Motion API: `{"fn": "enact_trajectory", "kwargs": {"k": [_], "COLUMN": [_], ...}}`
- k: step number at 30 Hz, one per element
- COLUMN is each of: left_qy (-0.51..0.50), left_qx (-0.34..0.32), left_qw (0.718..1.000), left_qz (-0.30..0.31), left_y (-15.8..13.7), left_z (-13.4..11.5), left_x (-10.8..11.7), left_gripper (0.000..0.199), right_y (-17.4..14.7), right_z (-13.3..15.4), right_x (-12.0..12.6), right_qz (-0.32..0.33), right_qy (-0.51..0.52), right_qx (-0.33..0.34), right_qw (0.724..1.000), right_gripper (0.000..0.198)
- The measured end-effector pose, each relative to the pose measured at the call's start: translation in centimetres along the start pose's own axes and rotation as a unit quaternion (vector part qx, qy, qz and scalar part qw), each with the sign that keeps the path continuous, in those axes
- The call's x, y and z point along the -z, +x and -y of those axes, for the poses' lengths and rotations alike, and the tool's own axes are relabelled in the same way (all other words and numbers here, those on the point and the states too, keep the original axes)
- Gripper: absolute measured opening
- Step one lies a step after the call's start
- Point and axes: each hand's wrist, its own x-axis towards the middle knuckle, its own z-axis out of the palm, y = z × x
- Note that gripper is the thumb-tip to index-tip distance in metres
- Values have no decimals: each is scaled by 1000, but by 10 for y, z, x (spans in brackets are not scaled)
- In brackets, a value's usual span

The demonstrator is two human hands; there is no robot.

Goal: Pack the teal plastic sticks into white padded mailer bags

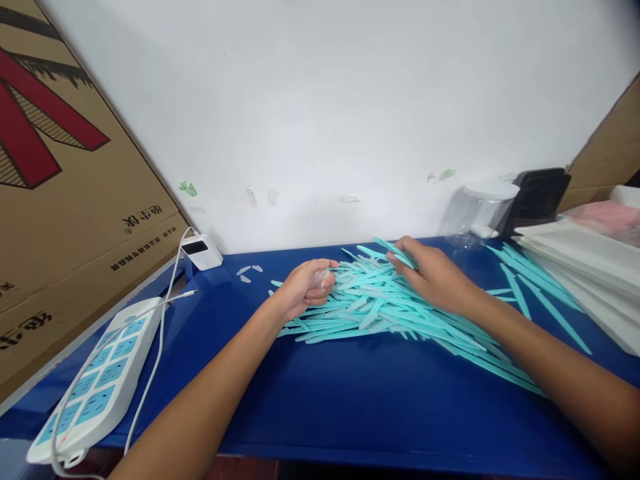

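Note:
A loose pile of slim turquoise sticks [360, 310], shaped like eyebrow razors and some with pale translucent ends, lies across the blue table. At its left edge is my left hand [306, 287], its fingers curled around small whitish translucent pieces [323, 279] that look like plastic caps. Over the back of the pile, my right hand [430, 270] grips a few turquoise sticks [383, 245] between thumb and fingers, their tips pointing to the upper left. Several small clear pieces [244, 271] lie on the table left of my left hand.
A white power strip [107, 373] with cables runs along the left, near a small white device with a dark screen [203, 251]. Cardboard stands at left. At right are a clear jar [483, 210], a black holder [537, 197], more sticks [543, 280] and white sheets [590, 267].

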Motion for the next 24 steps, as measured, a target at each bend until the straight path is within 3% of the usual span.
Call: {"fn": "enact_trajectory", "kwargs": {"k": [7,19,24], "left_qy": [96,5,13], "left_qx": [-29,-96,-125], "left_qw": [995,989,981], "left_qz": [15,-115,-145], "left_y": [-4,8,9], "left_z": [6,15,18], "left_x": [-15,-13,-16], "left_gripper": [42,42,44], "right_y": [-2,-6,-8], "right_z": [3,11,18], "right_x": [-5,-4,-6], "right_qz": [-4,15,45], "right_qy": [54,62,67], "right_qx": [55,54,51], "right_qw": [997,997,995], "right_gripper": [13,19,29]}}
